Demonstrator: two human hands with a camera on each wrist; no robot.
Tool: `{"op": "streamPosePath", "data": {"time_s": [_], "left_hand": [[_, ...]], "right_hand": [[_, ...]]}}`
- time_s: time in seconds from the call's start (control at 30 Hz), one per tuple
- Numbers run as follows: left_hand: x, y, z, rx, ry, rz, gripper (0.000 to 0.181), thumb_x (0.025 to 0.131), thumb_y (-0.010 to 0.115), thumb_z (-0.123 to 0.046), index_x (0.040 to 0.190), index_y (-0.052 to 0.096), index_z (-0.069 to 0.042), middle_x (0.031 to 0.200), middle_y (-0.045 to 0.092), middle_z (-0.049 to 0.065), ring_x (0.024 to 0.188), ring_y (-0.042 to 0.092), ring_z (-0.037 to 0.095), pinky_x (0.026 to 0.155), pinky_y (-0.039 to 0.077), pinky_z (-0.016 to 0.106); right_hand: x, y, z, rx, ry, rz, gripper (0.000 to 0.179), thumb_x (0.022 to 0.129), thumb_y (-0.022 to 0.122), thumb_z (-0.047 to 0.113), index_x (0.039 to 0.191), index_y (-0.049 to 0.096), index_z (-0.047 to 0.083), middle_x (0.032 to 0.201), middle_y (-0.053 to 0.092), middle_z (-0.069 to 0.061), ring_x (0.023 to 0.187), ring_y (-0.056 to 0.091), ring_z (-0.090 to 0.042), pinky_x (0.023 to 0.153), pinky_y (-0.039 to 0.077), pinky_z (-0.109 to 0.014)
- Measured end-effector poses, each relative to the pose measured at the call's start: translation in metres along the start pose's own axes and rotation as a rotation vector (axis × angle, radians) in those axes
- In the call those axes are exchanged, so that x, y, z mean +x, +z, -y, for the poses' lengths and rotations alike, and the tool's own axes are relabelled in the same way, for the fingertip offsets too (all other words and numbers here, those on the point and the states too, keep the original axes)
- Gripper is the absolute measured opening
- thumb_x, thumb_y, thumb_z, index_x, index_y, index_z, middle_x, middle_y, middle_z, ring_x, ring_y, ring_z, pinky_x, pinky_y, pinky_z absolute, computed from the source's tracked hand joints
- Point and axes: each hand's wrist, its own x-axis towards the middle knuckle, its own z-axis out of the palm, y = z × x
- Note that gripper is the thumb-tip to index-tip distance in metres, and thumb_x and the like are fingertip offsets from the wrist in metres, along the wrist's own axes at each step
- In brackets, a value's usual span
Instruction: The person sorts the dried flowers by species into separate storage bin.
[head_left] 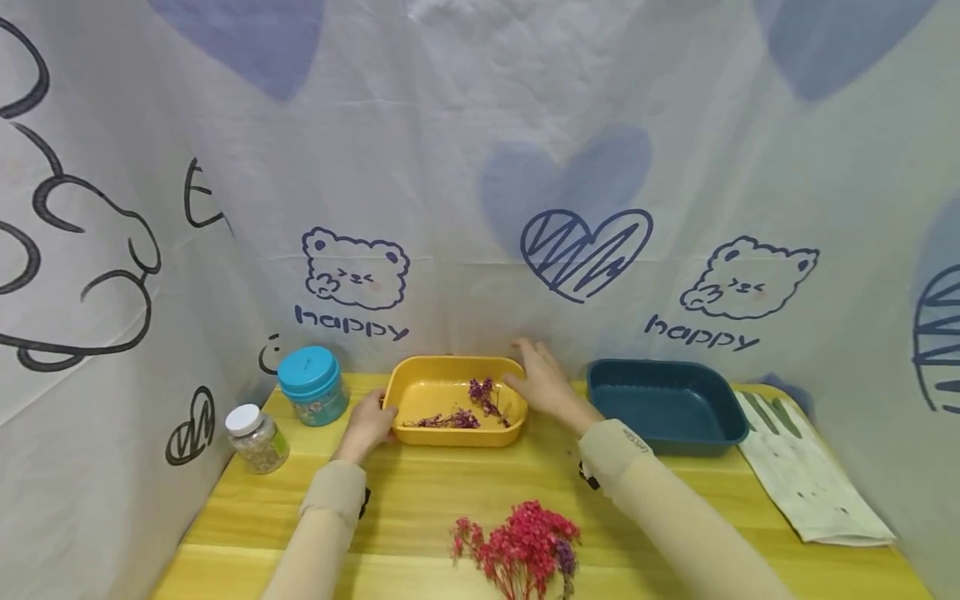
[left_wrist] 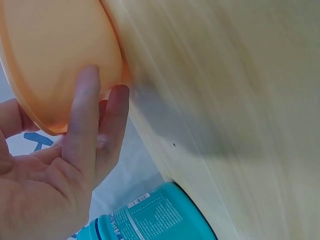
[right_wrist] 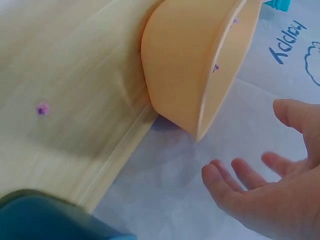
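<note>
Item, nearest where I am standing: a bunch of pink flowers (head_left: 525,533), lying at the near side of the tabletop (head_left: 420,521), some purple showing at its right.

Item: a pale cloth (head_left: 813,479), lying along the right side.

Item: a small white-lidded jar (head_left: 260,446), standing at the left.

Item: one yellow tray (head_left: 461,437), sitting near the back of the tabletop, between the turquoise tub (head_left: 313,392) and the dark blue tray (head_left: 667,408). Two purple sprigs (head_left: 455,419) are lying inside. Handling: looking like thin moulded plastic, so probably light, fairly stiff and somewhat slick on its smooth walls; the dry-looking sprigs are likely brittle and apt to slide if it is tilting. Best hold: the two short ends, thumb over the rim, fingers flat against the sloping outer wall, keeping it level.

Item: left hand (head_left: 369,423), grasping the tray's left end, thumb at the rim, fingers bearing on the outside.

Item: right hand (head_left: 546,385), hovering by the tray's right end, fingers spread and loosely bent, holding nothing; the right wrist view is showing it apart from the wall.

Item, farthest: a white printed backdrop (head_left: 450,192), hanging behind everything.
</note>
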Motion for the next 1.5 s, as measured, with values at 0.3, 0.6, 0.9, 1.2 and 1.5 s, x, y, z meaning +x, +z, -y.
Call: {"op": "streamPosePath", "data": {"time_s": [0.3, 0.6, 0.9, 1.2, 1.5], "left_hand": [[0.005, -0.009, -0.007, -0.002, -0.019, 0.006, 0.05, 0.108, 0.047, -0.01, 0.155, 0.041, 0.007, 0.148, 0.053, 0.033, 0.118, 0.067, 0.042, 0.083, 0.067, 0.04], [0.002, -0.005, -0.005, 0.01, 0.013, 0.016, 0.049, 0.109, 0.044, -0.01, 0.154, 0.04, 0.008, 0.146, 0.052, 0.035, 0.118, 0.067, 0.045, 0.082, 0.067, 0.04], [-0.001, -0.001, -0.002, 0.031, 0.007, 0.018, 0.05, 0.109, 0.045, -0.01, 0.155, 0.039, 0.009, 0.149, 0.051, 0.035, 0.116, 0.068, 0.042, 0.082, 0.067, 0.04], [-0.001, -0.001, -0.002, 0.001, 0.006, 0.037, 0.051, 0.108, 0.045, -0.008, 0.155, 0.039, 0.009, 0.149, 0.05, 0.036, 0.119, 0.067, 0.047, 0.083, 0.067, 0.042], [0.0, -0.006, -0.006, 0.019, -0.014, 0.056, 0.049, 0.107, 0.046, -0.007, 0.152, 0.041, 0.011, 0.144, 0.054, 0.035, 0.111, 0.069, 0.04, 0.083, 0.067, 0.04]], "right_hand": [[-0.028, -0.027, -0.003, 0.017, -0.014, 0.001, 0.084, 0.102, 0.068, 0.036, 0.168, 0.02, 0.015, 0.174, 0.022, -0.021, 0.159, 0.027, -0.046, 0.128, 0.027, -0.067], [-0.056, -0.037, -0.018, -0.02, -0.07, -0.007, 0.085, 0.102, 0.069, 0.03, 0.169, 0.02, 0.016, 0.171, 0.026, -0.024, 0.156, 0.033, -0.047, 0.124, 0.033, -0.069], [-0.091, -0.04, -0.029, -0.044, -0.075, 0.019, 0.081, 0.103, 0.068, 0.031, 0.168, 0.023, 0.013, 0.168, 0.033, -0.023, 0.151, 0.04, -0.047, 0.12, 0.039, -0.068], [-0.132, -0.033, -0.039, -0.058, -0.054, 0.023, 0.071, 0.1, 0.072, 0.029, 0.16, 0.04, 0.011, 0.148, 0.051, -0.021, 0.134, 0.054, -0.04, 0.109, 0.051, -0.061], [-0.164, -0.027, -0.047, -0.001, -0.027, 0.098, 0.069, 0.098, 0.075, 0.031, 0.158, 0.043, 0.016, 0.14, 0.054, -0.015, 0.12, 0.059, -0.031, 0.09, 0.055, -0.045]]}}
